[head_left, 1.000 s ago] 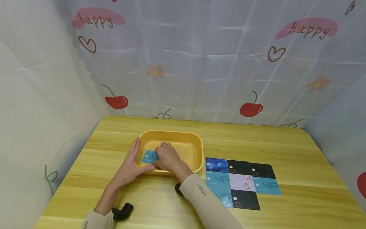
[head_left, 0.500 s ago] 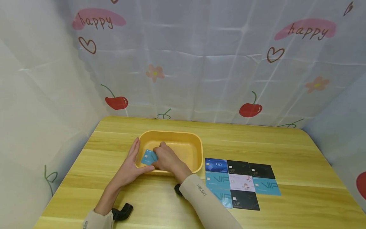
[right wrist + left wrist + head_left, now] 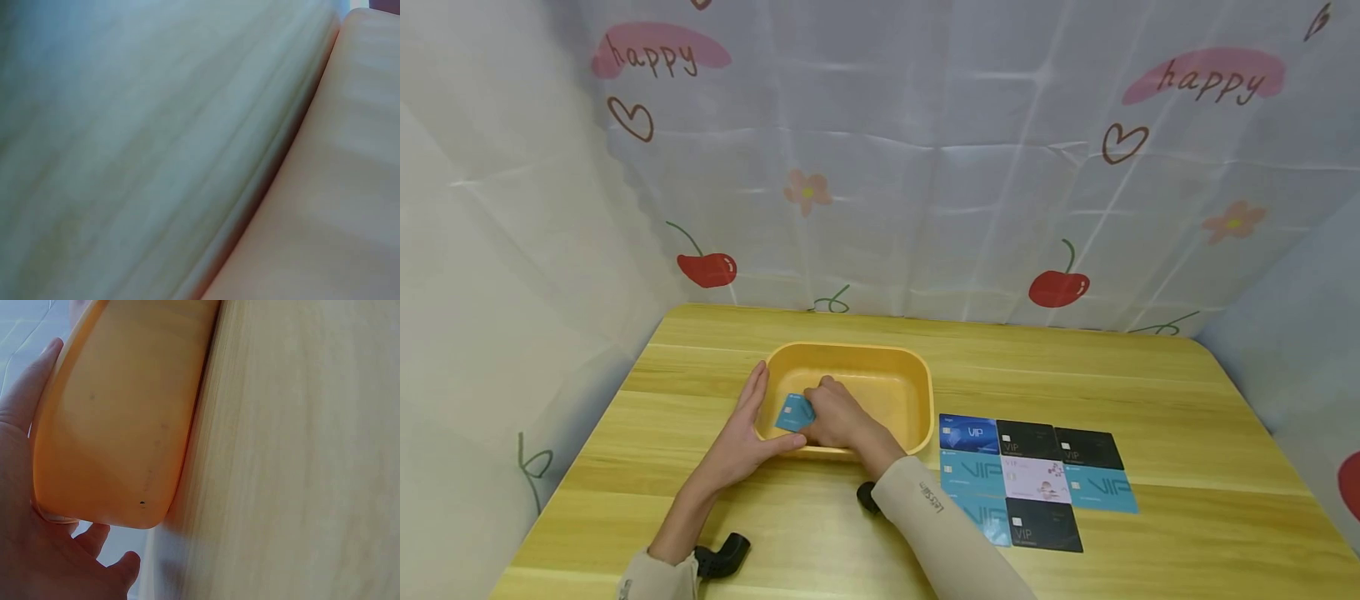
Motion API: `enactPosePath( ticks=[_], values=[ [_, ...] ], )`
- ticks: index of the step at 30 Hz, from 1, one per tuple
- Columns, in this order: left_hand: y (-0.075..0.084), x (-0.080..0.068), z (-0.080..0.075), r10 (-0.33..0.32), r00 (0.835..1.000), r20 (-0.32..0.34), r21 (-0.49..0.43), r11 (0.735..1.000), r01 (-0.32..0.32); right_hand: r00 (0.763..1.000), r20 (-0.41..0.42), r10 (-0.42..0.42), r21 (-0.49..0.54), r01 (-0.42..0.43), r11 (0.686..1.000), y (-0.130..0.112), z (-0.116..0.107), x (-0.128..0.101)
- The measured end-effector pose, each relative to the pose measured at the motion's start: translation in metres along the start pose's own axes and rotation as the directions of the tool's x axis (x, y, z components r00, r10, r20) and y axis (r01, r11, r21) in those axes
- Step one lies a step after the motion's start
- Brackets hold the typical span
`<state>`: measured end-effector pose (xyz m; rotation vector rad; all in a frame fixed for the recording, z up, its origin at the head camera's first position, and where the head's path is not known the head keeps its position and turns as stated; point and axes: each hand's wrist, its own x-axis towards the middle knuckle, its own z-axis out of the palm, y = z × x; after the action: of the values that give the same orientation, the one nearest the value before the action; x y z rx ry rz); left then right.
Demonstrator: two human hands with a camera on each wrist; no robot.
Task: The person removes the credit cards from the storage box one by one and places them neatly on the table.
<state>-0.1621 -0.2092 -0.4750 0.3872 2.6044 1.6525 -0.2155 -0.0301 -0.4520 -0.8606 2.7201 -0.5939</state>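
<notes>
A yellow plastic basin point(image 3: 891, 357) stands on the table. My left hand point(image 3: 743, 432) holds its near left corner, thumb over the front rim and fingers along the left side. The left wrist view shows that hand point(image 3: 44, 531) against the basin's outer wall point(image 3: 119, 425). Inside the basin, my right hand point(image 3: 835, 415) has its fingers bent at the right end of a light blue bank card point(image 3: 793, 412), which it holds. The rest of the card is hidden behind the hand. The right wrist view shows only the basin wall point(image 3: 325, 206) and tabletop, no hand.
Right of the basin, several cards lie flat in close rows: a dark blue card point(image 3: 968, 433), black cards point(image 3: 1043, 524), light blue cards point(image 3: 1101, 487) and a pink-white card point(image 3: 1034, 479). My right sleeve point(image 3: 940, 521) partly covers one. A printed curtain point(image 3: 880, 167) hangs behind the wooden table point(image 3: 820, 533).
The light blue card shows less of its right part than a second ago, as my right fingers have moved slightly left over it. The left hand and basin have stayed put.
</notes>
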Motion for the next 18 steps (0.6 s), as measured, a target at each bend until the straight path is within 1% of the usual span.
enactPosePath(
  ticks=[4, 12, 18],
  values=[
    [0.0005, 0.0007, -0.0001, 0.000, 1.000, 0.002, -0.003, 1.000, 0.000, 1.000, -0.010, 0.005, 0.028, -0.005, 1.000, -0.0004, -0.0019, -0.0008],
    [0.0013, -0.0007, 0.0010, -0.006, 1.000, 0.003, 0.007, 1.000, 0.006, 0.999, -0.049, -0.011, 0.065, 0.014, 0.998, 0.0005, -0.0015, -0.0051],
    [0.0022, 0.0000, 0.0010, -0.006, 1.000, -0.007, 0.020, 1.000, 0.007, 0.994, -0.103, -0.020, 0.110, 0.031, 0.993, 0.0035, -0.0051, -0.0087]
  ],
)
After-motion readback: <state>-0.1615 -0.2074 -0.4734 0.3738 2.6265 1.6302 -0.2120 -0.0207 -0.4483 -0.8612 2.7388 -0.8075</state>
